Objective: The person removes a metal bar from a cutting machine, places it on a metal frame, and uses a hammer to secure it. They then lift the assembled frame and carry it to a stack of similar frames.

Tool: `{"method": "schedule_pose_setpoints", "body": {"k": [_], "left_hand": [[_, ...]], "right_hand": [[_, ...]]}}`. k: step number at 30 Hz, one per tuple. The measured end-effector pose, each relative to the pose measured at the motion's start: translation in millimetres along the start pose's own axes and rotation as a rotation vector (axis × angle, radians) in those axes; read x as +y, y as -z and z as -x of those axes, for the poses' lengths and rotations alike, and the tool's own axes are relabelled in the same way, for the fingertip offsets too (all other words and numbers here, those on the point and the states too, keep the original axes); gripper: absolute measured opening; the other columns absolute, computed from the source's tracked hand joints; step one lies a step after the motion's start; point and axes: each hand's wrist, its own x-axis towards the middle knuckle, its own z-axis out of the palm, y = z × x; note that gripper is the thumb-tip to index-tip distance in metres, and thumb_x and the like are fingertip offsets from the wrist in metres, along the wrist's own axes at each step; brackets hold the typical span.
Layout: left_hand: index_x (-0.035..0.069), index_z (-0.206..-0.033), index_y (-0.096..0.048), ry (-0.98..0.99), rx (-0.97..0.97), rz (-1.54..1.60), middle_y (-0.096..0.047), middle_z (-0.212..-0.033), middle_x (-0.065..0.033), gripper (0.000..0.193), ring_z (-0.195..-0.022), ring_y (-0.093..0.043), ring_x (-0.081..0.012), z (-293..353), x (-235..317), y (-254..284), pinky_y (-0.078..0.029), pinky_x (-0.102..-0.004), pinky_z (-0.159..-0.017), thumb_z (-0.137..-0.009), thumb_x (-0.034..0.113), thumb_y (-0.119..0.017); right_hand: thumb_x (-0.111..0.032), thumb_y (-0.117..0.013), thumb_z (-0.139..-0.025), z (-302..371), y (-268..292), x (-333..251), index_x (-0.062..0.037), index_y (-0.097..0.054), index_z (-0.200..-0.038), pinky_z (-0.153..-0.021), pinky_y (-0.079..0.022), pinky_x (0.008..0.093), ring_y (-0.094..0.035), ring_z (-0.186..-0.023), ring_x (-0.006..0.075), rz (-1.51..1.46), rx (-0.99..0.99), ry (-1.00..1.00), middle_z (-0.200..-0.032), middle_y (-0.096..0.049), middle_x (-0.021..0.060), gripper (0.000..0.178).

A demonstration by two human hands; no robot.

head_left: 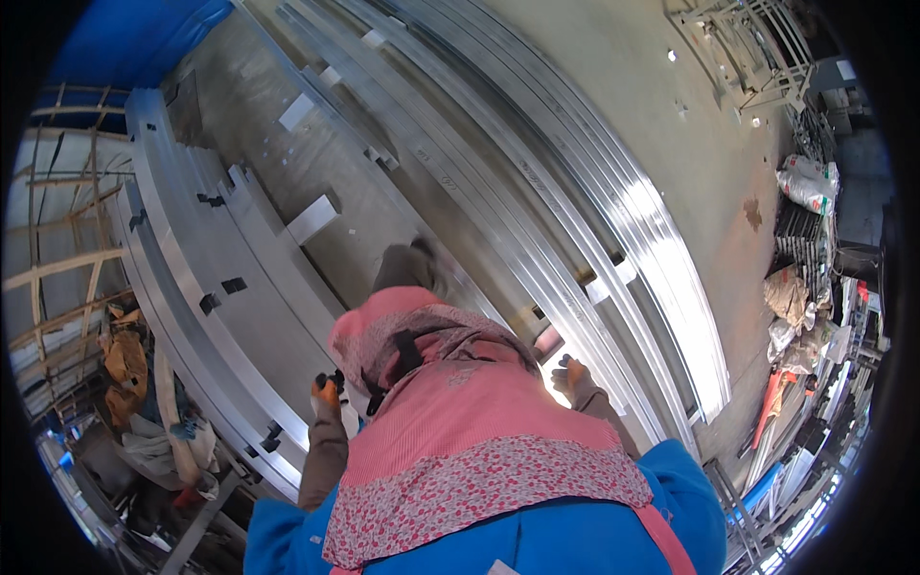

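My left hand (328,389), in an orange glove with dark fingertips, hangs beside my apron (498,412) at the edge of long grey metal profiles (273,311). Its fingers are loosely bent and apart, with nothing visible in them. My right hand (573,378), gloved alike, is out to the other side, over a brightly lit patch beside the long silvery metal profiles (498,225). Its fingers are half curled and apart, and I see nothing in them. Both sleeves are brown below the blue top. A dark, blurred foot (415,264) shows ahead of the apron.
Pale spacer blocks (312,219) lie between the profiles on the concrete floor (613,57). Black clips (234,286) sit on the left stack. Metal frames (757,57), a white sack (808,184) and mixed clutter line the right side. A wooden lattice (67,259) stands at left.
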Motion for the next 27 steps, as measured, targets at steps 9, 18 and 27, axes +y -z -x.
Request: {"method": "schedule_pose_setpoints", "body": {"k": [9,18,27], "left_hand": [[0.005,-0.137,-0.055,-0.109,-0.186,-0.191,-0.068,-0.104,-0.0108,0.047,-0.076,-0.067,-0.0204,-80.9,217.1,-162.9,-0.052,-0.0354,-0.051,-0.096,0.025,-0.067],[0.008,-0.136,-0.061,-0.383,-0.639,-0.13,-0.072,-0.108,-0.006,0.035,-0.091,-0.068,-0.0182,-73.7,455.8,-335.1,-0.055,-0.0323,-0.076,-0.102,0.016,-0.058],[0.017,-0.13,-0.065,-0.145,-0.524,-0.277,-0.074,-0.108,-0.0058,0.029,-0.086,-0.072,-0.0235,-30.3,569.8,-406.7,-0.054,-0.0378,-0.06,-0.102,0.023,-0.062]], "right_hand": [[-0.04,-0.053,-0.101,0.8,-74.1,-155.1,-0.0075,-0.066,-0.107,-0.069,-0.051,0.0394,-0.064,-0.079,0.0233,-0.012,0.14,-0.048,-0.092,-0.067,0.01,0.036],[-0.041,-0.059,-0.1,60.1,-85.7,-346.5,-0.0082,-0.066,-0.124,-0.077,-0.058,0.0406,-0.073,-0.088,0.027,-0.376,0.158,0.07,-0.101,-0.075,0.0116,0.041],[-0.042,-0.061,-0.099,89.1,-60.2,-285.2,-0.0141,-0.069,-0.123,-0.072,-0.055,0.0431,-0.072,-0.085,0.0261,-0.399,0.3,-0.121,-0.099,-0.074,0.0093,0.038]]}}
